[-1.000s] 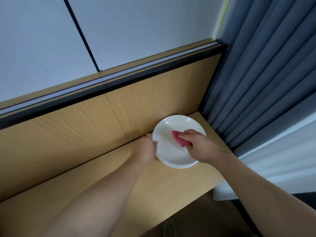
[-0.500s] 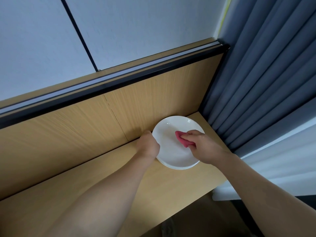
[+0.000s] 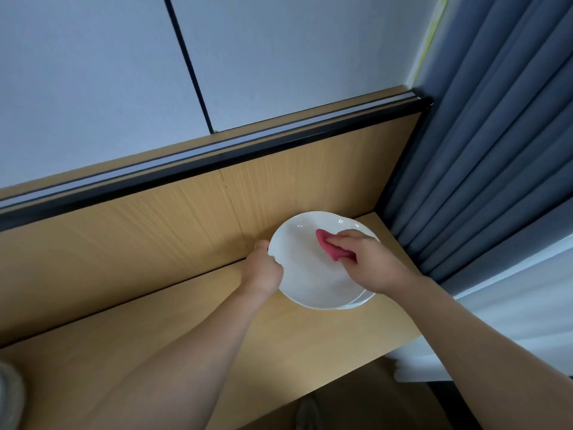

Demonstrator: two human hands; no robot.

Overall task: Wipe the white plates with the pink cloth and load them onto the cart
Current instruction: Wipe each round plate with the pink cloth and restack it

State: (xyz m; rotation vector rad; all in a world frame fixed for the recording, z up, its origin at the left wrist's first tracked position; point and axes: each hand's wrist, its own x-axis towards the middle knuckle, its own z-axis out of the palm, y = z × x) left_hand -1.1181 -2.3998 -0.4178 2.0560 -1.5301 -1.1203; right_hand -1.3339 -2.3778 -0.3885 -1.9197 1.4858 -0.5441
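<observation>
A stack of round white ceramic plates stands on the light wooden desk surface at the right of centre of the frame, close to the upright wooden back panel and just beside the grey-blue pleated curtain. The topmost white plate sits offset to the left of the plates beneath it, so that their rims show at its upper right and lower right edges; whether it is lifted clear of them cannot be determined. The topmost plate carries only the crumpled pink cloth, which lies on the right half of its face. The left hand comes in from the lower left and grips the left rim of the topmost plate, thumb over the edge. The right hand comes in from the lower right, palm down, fingers curled over the pink cloth and holding it against the plate face. The two hands are apart, one on each side of the plate. A black rail caps the back panel, with pale wall panels above it. A blurred grey object shows at the lower left edge of the frame; it cannot be identified.
</observation>
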